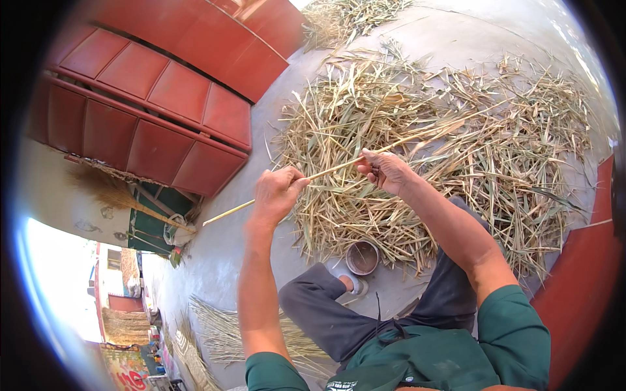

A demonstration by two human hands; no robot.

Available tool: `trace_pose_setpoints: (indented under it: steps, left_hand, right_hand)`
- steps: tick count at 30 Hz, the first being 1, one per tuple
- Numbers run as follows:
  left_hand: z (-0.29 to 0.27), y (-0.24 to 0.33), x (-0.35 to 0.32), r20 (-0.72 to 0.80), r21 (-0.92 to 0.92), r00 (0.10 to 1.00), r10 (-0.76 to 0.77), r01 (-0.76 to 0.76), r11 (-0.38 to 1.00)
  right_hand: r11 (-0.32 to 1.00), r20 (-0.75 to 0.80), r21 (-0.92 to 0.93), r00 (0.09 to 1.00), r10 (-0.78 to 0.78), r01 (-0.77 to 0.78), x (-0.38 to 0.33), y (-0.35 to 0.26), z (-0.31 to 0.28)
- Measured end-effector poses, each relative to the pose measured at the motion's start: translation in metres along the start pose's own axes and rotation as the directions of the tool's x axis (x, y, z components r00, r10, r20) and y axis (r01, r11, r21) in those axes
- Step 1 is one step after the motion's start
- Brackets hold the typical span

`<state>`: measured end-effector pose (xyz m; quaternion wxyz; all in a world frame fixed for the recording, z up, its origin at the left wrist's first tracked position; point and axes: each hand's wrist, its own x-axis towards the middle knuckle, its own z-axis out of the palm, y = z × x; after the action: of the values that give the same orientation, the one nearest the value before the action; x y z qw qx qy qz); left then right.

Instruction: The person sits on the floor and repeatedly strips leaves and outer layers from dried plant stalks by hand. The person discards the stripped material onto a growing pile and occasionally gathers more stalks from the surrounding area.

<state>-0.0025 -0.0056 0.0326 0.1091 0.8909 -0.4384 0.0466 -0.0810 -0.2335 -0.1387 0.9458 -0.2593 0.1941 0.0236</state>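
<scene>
A long, thin, pale yellow reed stalk runs slantwise between my hands, its lower left end bare and its upper right end reaching over a heap of dry leaves. My left hand is closed round the stalk left of the middle. Farther along, my right hand pinches it between thumb and fingers, the other fingers curled loosely. Beneath the stalk spreads the wide heap of stripped straw-coloured and green leaves. A small round brown bowl stands on the floor at the heap's near edge, by my foot.
Long red panelled furniture stands at the left. A broom lies beyond its near end. Trimmed stalks lie in a bundle beside my left knee. More leaves lie at the far end, and a red panel stands at the right.
</scene>
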Motion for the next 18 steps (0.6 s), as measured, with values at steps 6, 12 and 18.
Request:
trace_pose_setpoints:
  steps: [6,12,18]
  left_hand:
    - [0.038,0.023,0.006,-0.054,0.359,0.96,0.275,-0.238,0.903]
    - [0.062,0.03,0.011,-0.336,0.007,0.939,0.071,-0.073,0.997]
    - [0.027,0.012,0.021,-0.219,-0.849,0.878,-0.425,0.043,0.527]
  right_hand:
    - [0.999,0.035,0.007,0.998,-0.051,0.051,0.009,0.009,0.002]
    - [0.996,-0.053,-0.082,0.997,-0.05,0.046,0.004,0.003,0.001]
    - [0.996,-0.125,-0.071,0.991,-0.058,0.049,0.016,0.007,-0.013]
